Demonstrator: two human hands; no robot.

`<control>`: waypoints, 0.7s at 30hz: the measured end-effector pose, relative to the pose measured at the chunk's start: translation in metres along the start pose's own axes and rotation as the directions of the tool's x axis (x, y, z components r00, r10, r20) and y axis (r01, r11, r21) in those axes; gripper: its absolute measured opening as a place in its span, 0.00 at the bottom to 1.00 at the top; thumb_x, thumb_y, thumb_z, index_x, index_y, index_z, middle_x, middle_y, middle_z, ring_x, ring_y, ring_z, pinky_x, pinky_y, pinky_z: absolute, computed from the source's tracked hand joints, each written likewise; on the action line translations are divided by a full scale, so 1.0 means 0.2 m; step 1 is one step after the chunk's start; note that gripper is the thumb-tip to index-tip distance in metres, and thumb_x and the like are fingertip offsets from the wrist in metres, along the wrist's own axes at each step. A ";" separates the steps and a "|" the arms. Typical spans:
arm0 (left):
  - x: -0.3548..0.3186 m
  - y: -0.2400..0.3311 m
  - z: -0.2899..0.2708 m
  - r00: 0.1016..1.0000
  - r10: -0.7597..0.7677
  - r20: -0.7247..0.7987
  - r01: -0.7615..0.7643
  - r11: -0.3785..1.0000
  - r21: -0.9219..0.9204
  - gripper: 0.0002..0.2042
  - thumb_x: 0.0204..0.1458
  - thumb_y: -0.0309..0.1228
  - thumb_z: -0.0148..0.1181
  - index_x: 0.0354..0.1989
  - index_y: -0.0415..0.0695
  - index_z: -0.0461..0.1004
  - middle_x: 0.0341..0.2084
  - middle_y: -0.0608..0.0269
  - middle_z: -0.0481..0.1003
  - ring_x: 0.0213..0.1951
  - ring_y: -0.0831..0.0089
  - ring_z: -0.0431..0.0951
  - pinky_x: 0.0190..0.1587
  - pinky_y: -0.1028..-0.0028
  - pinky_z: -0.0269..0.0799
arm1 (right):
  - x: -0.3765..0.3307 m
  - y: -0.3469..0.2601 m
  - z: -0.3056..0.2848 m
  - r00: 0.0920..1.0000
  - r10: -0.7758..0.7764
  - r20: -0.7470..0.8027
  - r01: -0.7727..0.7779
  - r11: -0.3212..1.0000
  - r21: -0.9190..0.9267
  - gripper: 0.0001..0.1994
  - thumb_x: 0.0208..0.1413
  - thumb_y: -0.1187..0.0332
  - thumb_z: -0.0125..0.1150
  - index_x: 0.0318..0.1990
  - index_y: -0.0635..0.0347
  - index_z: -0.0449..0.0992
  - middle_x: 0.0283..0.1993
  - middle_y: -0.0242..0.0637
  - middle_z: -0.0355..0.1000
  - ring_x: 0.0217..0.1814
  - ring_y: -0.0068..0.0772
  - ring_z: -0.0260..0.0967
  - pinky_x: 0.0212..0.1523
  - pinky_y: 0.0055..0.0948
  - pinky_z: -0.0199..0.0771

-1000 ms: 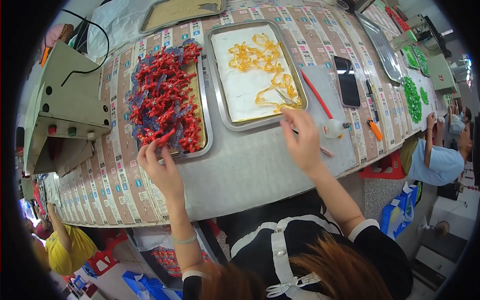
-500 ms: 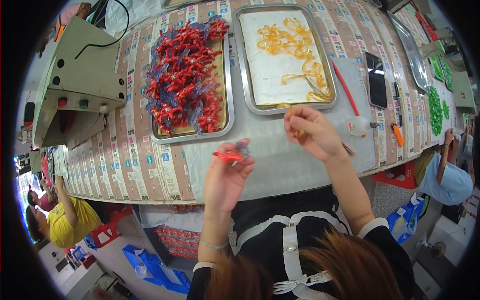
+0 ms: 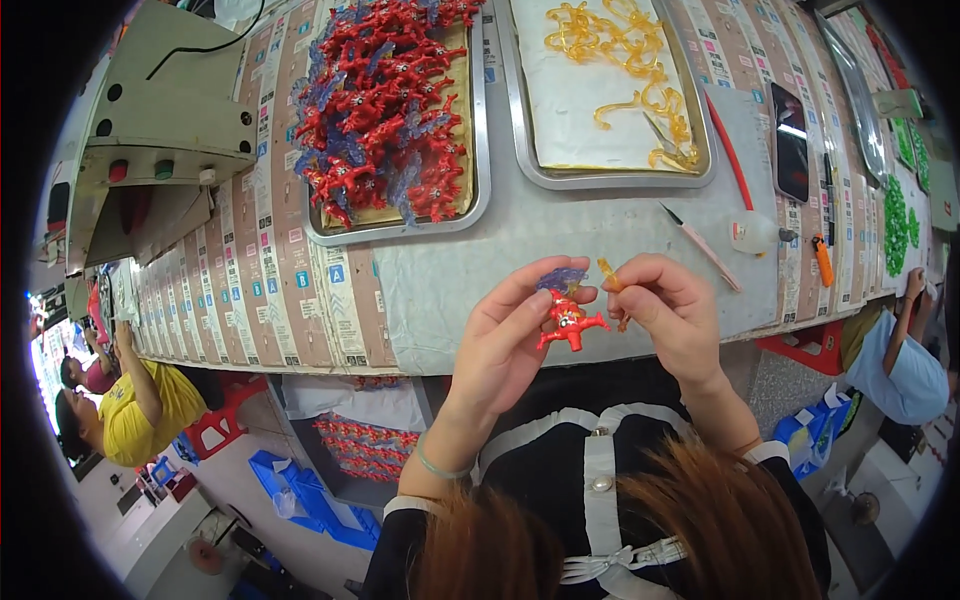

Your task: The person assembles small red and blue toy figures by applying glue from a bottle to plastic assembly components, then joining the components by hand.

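Between its thumb and fingers, my left hand [image 3: 510, 335] pinches a small red figurine [image 3: 568, 325] with translucent blue-purple parts on top. Close beside it, my right hand [image 3: 672, 315] is closed on a translucent yellow plastic piece [image 3: 608, 272], whose upper end sticks out above the fingertips. A small gap separates the yellow piece from the figurine. Beyond my hands, a metal tray [image 3: 478, 190] bears a heap of like red figurines [image 3: 390, 110]. A second metal tray [image 3: 560, 182], lined with white paper, holds loose curly yellow pieces [image 3: 600, 40] and tweezers [image 3: 660, 132].
Right of my hands lie a pale pen-like tool [image 3: 705, 250], a small bottle [image 3: 752, 236], a red stick [image 3: 728, 150], a phone [image 3: 790, 140] and an orange cutter [image 3: 822, 262]. A metal machine box [image 3: 165, 120] stands at left. Other people sit on both sides.
Both hands have come together, the left moving right with the figurine. The figurine now stands more upright. The view has shifted, and the pale pen-like tool shows more fully.
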State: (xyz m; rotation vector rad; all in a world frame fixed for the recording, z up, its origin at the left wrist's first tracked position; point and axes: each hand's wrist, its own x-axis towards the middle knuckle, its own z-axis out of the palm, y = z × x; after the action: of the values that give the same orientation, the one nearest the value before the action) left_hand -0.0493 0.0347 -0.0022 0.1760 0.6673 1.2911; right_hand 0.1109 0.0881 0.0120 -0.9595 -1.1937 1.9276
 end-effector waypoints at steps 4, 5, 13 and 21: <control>0.00 -0.02 0.00 1.000 0.002 0.011 -0.002 1.000 -0.016 0.12 0.51 0.24 0.39 0.44 0.36 0.61 0.45 0.50 0.63 0.43 0.64 0.68 0.45 0.70 0.65 | -0.01 0.04 0.03 0.999 -0.023 -0.036 0.026 0.996 0.086 0.06 0.52 0.74 0.45 0.35 0.66 0.66 0.32 0.34 0.67 0.33 0.18 0.63 0.35 0.18 0.64; 0.00 -0.03 0.00 1.000 -0.001 0.011 0.001 1.000 -0.017 0.12 0.51 0.24 0.39 0.44 0.36 0.61 0.45 0.50 0.63 0.43 0.64 0.68 0.45 0.70 0.65 | 0.00 0.04 0.04 0.999 -0.022 -0.039 0.026 0.996 0.085 0.06 0.52 0.74 0.45 0.35 0.66 0.66 0.32 0.34 0.67 0.33 0.18 0.63 0.35 0.18 0.64; 0.01 -0.05 -0.01 0.995 0.060 -0.076 -0.030 0.938 0.345 0.12 0.50 0.23 0.43 0.43 0.34 0.63 0.40 0.58 0.67 0.40 0.75 0.67 0.44 0.77 0.62 | 0.01 0.05 0.06 0.998 -0.011 -0.064 0.019 0.992 0.125 0.06 0.53 0.73 0.44 0.35 0.66 0.65 0.34 0.35 0.67 0.34 0.19 0.64 0.36 0.17 0.65; -0.01 0.01 0.02 0.994 -0.112 -0.017 0.113 0.968 0.224 0.14 0.51 0.25 0.42 0.46 0.34 0.60 0.42 0.54 0.66 0.42 0.73 0.68 0.45 0.76 0.63 | -0.02 0.00 0.01 0.996 -0.051 -0.067 0.048 0.998 -0.048 0.05 0.50 0.74 0.47 0.34 0.65 0.67 0.32 0.33 0.68 0.32 0.18 0.64 0.33 0.16 0.63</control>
State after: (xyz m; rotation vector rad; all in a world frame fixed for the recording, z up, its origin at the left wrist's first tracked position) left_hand -0.0488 0.0340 0.0027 0.3158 0.8157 1.1063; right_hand 0.1123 0.0839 0.0145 -1.0029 -1.2158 1.8215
